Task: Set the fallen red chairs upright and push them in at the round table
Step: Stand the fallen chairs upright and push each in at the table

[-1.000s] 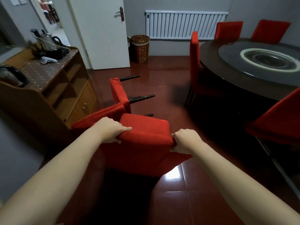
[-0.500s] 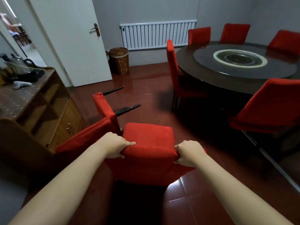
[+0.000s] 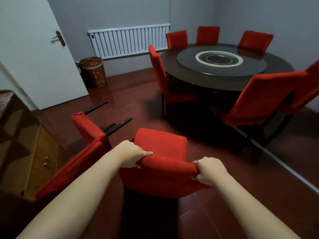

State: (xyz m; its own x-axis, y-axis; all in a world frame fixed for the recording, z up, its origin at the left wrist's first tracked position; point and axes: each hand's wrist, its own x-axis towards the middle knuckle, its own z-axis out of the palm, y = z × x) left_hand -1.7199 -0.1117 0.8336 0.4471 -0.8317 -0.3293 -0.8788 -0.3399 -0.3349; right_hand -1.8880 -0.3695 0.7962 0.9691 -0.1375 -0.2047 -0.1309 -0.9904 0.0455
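A red chair (image 3: 160, 149) stands upright right in front of me, its seat facing the round table (image 3: 229, 78). My left hand (image 3: 133, 153) grips the left end of its backrest top and my right hand (image 3: 209, 170) grips the right end. Another red chair (image 3: 86, 131) lies fallen on its side to the left, dark legs pointing toward the door. Several red chairs stand at the dark round table at the right, one (image 3: 159, 75) at its near left and one (image 3: 264, 97) at its near right.
A wooden cabinet (image 3: 25, 145) stands along the left wall beside the fallen chair. A white door (image 3: 38, 54), a wicker basket (image 3: 93, 71) and a white radiator (image 3: 129, 40) are at the back. Glossy red floor lies between me and the table.
The view has swung right and toward the table, which now shows more fully. The held chair has shifted with my hands toward the table; both hands keep their grip on the backrest.
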